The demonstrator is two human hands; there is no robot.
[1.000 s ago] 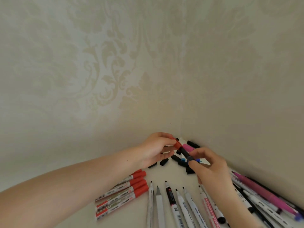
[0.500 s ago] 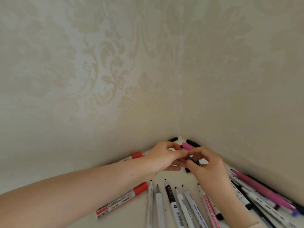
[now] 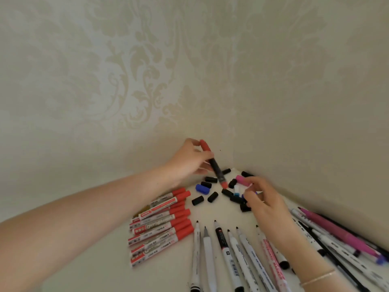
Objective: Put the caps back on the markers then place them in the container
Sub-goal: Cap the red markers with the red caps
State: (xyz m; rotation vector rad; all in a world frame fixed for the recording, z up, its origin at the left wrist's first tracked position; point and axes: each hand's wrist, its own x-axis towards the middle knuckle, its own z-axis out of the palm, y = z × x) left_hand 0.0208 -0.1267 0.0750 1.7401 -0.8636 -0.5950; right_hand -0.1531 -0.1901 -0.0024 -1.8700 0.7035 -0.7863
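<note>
My left hand holds a black marker with red ends lifted above the table, tilted with one red end down. My right hand hovers over the pile of loose caps in the corner, fingers curled down onto them; what they hold I cannot tell. Black caps, a blue cap and a pink cap lie scattered there. Uncapped white markers fan out in front. No container is in view.
Several capped red-and-white markers lie stacked at the left. Pink, black and white markers lie along the right wall. Patterned walls meet in a corner right behind the caps.
The hands were together at the marker; now my left hand has lifted the red-ended marker up and left, and my right hand has dropped to the cap pile.
</note>
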